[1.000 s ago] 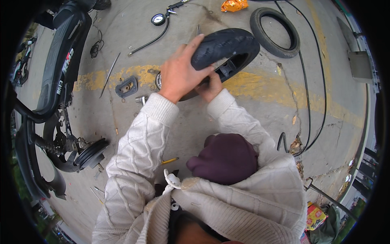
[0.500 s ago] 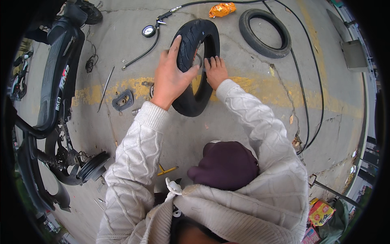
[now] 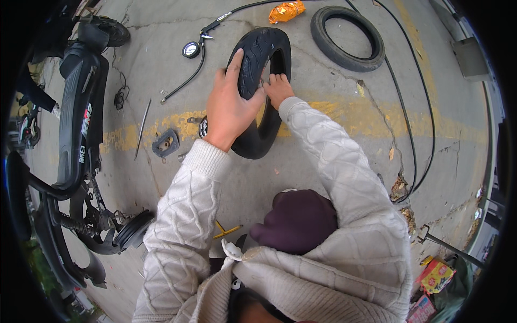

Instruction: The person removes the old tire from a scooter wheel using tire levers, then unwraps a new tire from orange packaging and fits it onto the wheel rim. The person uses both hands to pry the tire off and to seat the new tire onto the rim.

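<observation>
A black scooter tyre (image 3: pixel 260 141) stands on edge in front of me, its opening turned to the right. Wrapped over the tread on its left side is my left hand (image 3: pixel 232 107), fingers up the tread and thumb pointing toward the opening. My right hand (image 3: pixel 279 90) reaches into the opening with curled fingers, close to the left thumb. What those fingers pinch is too small to make out. Just left of the tyre lies a small round metal part (image 3: pixel 203 127), partly hidden by my left hand.
An inflator gun with gauge (image 3: pixel 190 49) lies ahead, its black hose (image 3: pixel 396 89) looping right. Beyond are an orange wrapper (image 3: pixel 286 12) and a worn tyre (image 3: pixel 319 33). Left are a metal bar (image 3: pixel 142 128), a grey tray (image 3: pixel 165 142), a scooter (image 3: pixel 81 116) and someone's dark sleeve (image 3: pixel 37 91).
My right hand has moved left into the tyre's opening, and its fingers have curled near the left thumb. The left hand keeps its grip. A dark sleeve has appeared at the far left.
</observation>
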`<action>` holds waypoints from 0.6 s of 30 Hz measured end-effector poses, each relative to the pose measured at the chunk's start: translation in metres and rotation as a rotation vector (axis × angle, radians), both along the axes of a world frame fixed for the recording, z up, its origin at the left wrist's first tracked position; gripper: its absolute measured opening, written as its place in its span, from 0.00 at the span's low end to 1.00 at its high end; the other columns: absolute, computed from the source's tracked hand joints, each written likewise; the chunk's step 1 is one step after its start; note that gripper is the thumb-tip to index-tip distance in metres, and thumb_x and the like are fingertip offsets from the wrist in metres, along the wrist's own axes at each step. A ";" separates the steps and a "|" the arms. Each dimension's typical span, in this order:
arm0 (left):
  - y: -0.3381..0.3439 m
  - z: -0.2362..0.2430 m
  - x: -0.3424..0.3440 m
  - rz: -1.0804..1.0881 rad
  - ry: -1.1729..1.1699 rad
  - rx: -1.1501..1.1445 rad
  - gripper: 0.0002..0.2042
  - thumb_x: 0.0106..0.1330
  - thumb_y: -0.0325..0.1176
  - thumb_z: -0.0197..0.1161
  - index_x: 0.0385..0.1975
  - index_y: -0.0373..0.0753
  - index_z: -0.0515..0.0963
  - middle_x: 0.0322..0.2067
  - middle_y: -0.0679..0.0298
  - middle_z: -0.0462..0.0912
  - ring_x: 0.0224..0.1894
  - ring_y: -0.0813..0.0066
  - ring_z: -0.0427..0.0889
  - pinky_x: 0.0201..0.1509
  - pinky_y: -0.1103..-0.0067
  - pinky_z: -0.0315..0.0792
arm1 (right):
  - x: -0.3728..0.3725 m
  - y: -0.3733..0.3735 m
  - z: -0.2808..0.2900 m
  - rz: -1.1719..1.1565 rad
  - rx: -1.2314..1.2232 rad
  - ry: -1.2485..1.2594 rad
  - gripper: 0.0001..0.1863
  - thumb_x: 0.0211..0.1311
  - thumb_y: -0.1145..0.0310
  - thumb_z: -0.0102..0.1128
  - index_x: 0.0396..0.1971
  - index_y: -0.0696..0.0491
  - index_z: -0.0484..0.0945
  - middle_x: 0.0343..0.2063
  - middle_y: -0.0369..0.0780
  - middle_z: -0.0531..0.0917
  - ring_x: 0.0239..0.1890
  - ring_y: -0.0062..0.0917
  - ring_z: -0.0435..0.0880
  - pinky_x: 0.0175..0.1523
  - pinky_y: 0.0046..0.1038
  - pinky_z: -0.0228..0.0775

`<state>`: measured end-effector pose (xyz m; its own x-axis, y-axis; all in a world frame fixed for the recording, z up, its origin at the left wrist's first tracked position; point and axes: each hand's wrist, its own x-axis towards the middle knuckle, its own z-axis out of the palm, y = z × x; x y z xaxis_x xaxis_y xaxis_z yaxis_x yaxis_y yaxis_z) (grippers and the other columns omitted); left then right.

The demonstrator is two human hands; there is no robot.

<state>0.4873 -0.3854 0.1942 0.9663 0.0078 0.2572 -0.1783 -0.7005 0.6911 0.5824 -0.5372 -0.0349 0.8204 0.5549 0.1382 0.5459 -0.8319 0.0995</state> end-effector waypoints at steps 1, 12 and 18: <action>0.002 -0.001 0.000 -0.021 -0.025 0.002 0.39 0.52 0.34 0.67 0.68 0.42 0.62 0.44 0.49 0.74 0.43 0.52 0.80 0.48 0.68 0.75 | 0.001 -0.006 0.002 0.020 0.043 0.057 0.13 0.51 0.71 0.59 0.39 0.52 0.79 0.39 0.45 0.76 0.48 0.37 0.73 0.59 0.36 0.57; 0.059 -0.014 0.000 0.004 0.065 -0.204 0.38 0.53 0.30 0.65 0.68 0.33 0.61 0.57 0.51 0.73 0.58 0.66 0.75 0.63 0.75 0.65 | -0.041 -0.013 0.054 0.080 1.177 0.514 0.25 0.44 0.69 0.65 0.49 0.50 0.77 0.42 0.47 0.75 0.44 0.45 0.78 0.53 0.37 0.70; 0.070 -0.036 -0.046 0.041 -0.024 -0.204 0.40 0.52 0.31 0.68 0.68 0.33 0.59 0.58 0.49 0.70 0.62 0.57 0.69 0.67 0.70 0.61 | -0.091 -0.086 0.090 -0.514 0.538 0.362 0.38 0.53 0.50 0.69 0.60 0.57 0.69 0.54 0.54 0.71 0.58 0.46 0.71 0.62 0.43 0.63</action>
<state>0.4417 -0.3151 0.1578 0.9577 0.1015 0.2693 -0.1705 -0.5538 0.8150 0.4918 -0.6231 0.0548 0.9985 0.0316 -0.0440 0.0059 -0.8705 -0.4921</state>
